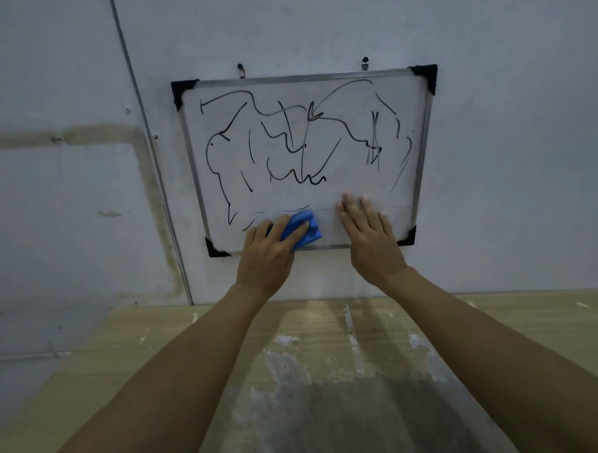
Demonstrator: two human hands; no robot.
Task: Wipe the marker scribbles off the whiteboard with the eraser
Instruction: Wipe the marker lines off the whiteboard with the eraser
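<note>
A whiteboard point(421, 152) with a metal frame and black corner caps hangs on the wall. Black marker scribbles point(287, 148) cover most of its surface; the strip along the bottom is mostly clean. My left hand point(268, 258) presses a blue eraser point(306, 231) against the board near its bottom edge, left of centre. My right hand point(368, 230) lies flat on the board's lower right part, fingers spread, holding nothing.
A wooden table point(125, 371) with white paint smears lies below the board, between me and the wall. Two hooks point(241, 68) hold the board. A thin pipe point(142, 130) runs down the grey wall at left.
</note>
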